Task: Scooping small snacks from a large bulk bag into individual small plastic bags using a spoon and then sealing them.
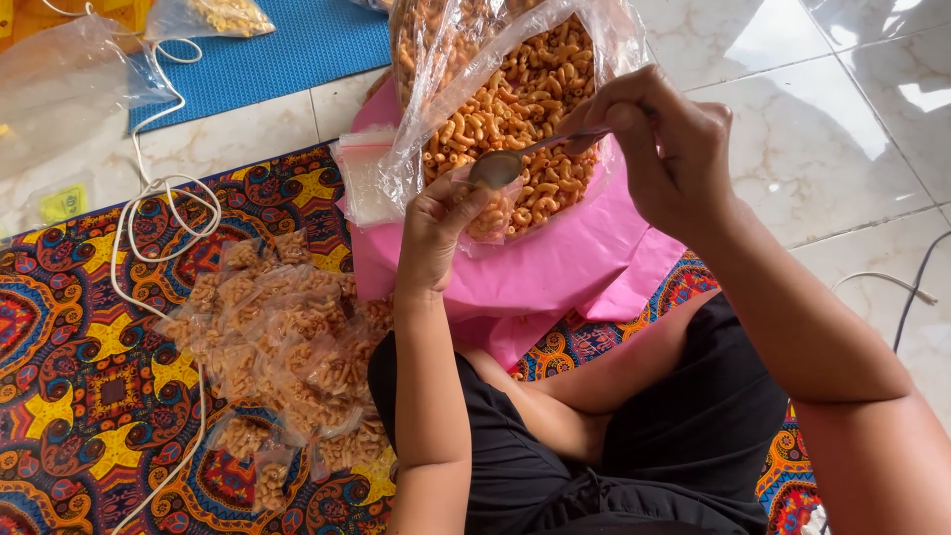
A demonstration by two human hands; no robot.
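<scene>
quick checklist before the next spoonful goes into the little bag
1. Spoon held firmly in the right hand: ok, fingers pinch the handle.
2. Small clear bag held by the left hand: ok, it sits just below the spoon bowl.
3. Small bag's mouth open wide enough: cannot tell, the spoon and fingers hide it.
4. Spoon loaded with macaroni snacks: cannot tell, the bowl's underside faces the camera.
5. Big bag of macaroni snacks open and within reach: ok, it rests on the pink sheet.
6. Filled packets apart from the work spot: ok, piled on the patterned mat.
</scene>
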